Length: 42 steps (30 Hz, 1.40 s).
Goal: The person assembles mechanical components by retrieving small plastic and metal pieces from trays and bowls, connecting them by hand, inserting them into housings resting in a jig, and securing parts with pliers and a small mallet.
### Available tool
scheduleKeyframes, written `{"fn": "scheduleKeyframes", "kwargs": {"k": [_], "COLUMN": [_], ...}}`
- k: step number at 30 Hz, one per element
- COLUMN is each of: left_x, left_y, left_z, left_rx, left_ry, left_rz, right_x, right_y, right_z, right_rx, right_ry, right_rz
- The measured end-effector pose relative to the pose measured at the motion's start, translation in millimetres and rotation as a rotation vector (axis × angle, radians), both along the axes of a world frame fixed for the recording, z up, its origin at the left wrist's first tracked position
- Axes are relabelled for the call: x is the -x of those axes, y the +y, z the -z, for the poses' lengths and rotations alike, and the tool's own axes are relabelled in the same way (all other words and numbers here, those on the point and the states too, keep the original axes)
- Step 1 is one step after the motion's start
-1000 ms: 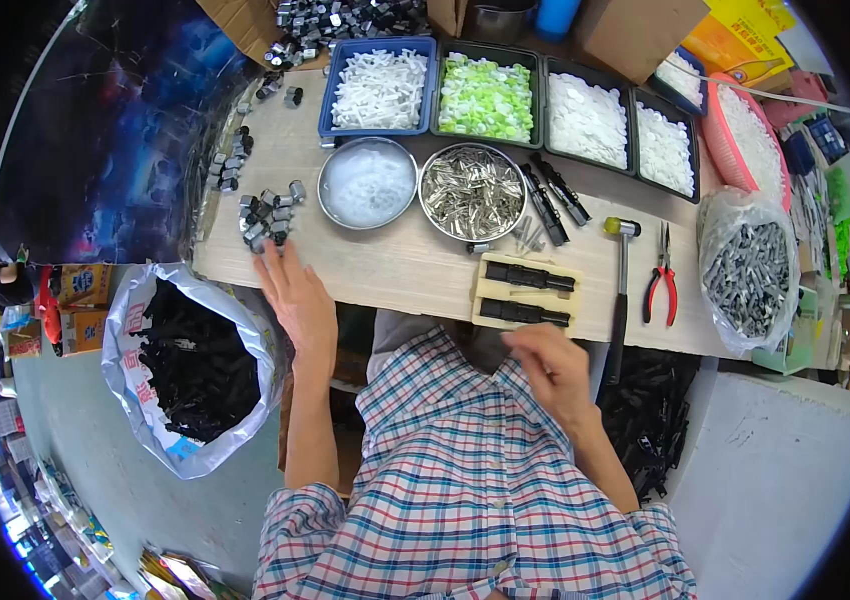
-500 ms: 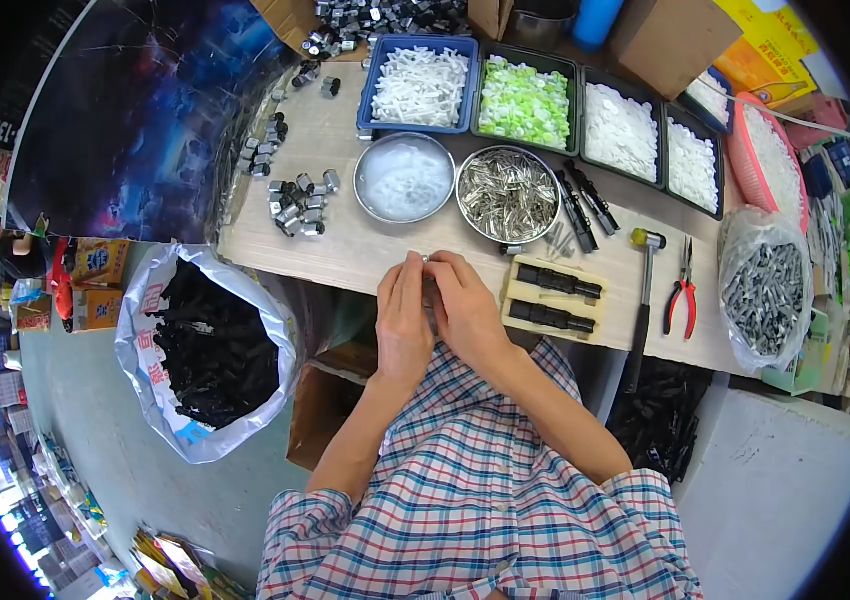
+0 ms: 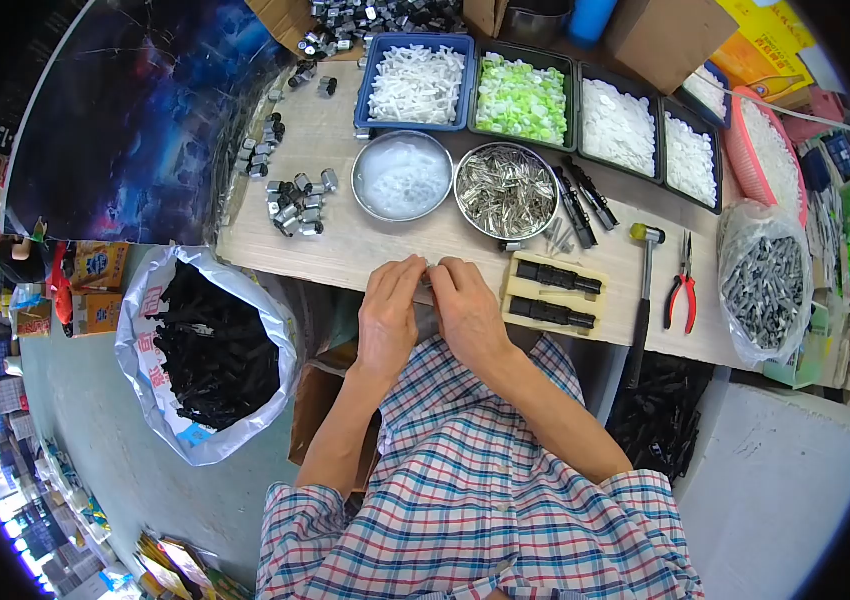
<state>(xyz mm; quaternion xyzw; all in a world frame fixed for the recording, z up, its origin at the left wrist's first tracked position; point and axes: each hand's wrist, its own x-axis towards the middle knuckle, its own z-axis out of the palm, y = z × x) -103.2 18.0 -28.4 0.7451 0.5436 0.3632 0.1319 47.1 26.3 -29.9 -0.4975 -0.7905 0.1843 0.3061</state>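
Note:
At the table's front edge, my left hand and my right hand meet with curled fingers. A small shiny piece shows between the fingertips, too covered to name. Just beyond them stand a metal bowl of white, frothy-looking material and a second metal bowl full of small metal pieces. Right of my right hand lies a cream block with two black parts set in it. Several silver-and-black fittings are grouped to the left.
Trays of white and green plastic parts, among them a blue tray, line the back. A hammer, red-handled pliers and a bag of metal parts lie right. A sack of black parts stands below left.
My left hand has shifted slightly left, and the gap between my palms is wider. The fingertips stay close together. The table items appear unmoved.

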Motion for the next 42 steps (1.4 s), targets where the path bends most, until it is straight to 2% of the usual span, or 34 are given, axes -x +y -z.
{"fn": "scheduleKeyframes", "kwargs": {"k": [4, 9, 13, 15, 18, 20, 29, 32, 35, 39, 42], "left_x": [-3, -15, -48, -71, -84, -85, -76, -71, -66, -66, -65], "left_y": [10, 12, 3, 0, 4, 5, 1, -3, -14, -16, -19], "left_z": [3, -6, -19, -20, -15, -12, 3, 12, 28, 30, 29], "left_rx": [-0.048, -0.034, -0.085, -0.158, -0.208, -0.212, -0.191, -0.207, -0.169, -0.143, -0.107], "left_ry": [0.031, 0.028, -0.124, -0.135, 0.012, 0.025, 0.039, 0.106, 0.176, 0.181, 0.153], "left_rz": [0.012, 0.014, 0.245, 0.377, 0.504, 0.516, 0.507, 0.500, 0.498, 0.497, 0.501], "right_x": [-12, -73, -111, -115, -112, -111, -126, -129, -123, -120, -118], "right_y": [-7, -14, -4, 5, 15, 20, 15, 3, 2, 6, 8], "right_z": [-18, -60, -55, -52, -48, -44, -41, -45, -42, -26, -26], "right_rx": [0.009, -0.079, -0.016, -0.046, -0.036, -0.016, -0.047, -0.015, -0.117, -0.106, -0.090], "right_ry": [0.019, 0.004, -0.098, -0.162, -0.220, -0.247, -0.016, 0.038, -0.019, -0.144, -0.109], "right_rz": [0.027, 0.263, 0.342, 0.323, 0.278, 0.247, 0.329, 0.274, 0.185, 0.083, 0.087]}}
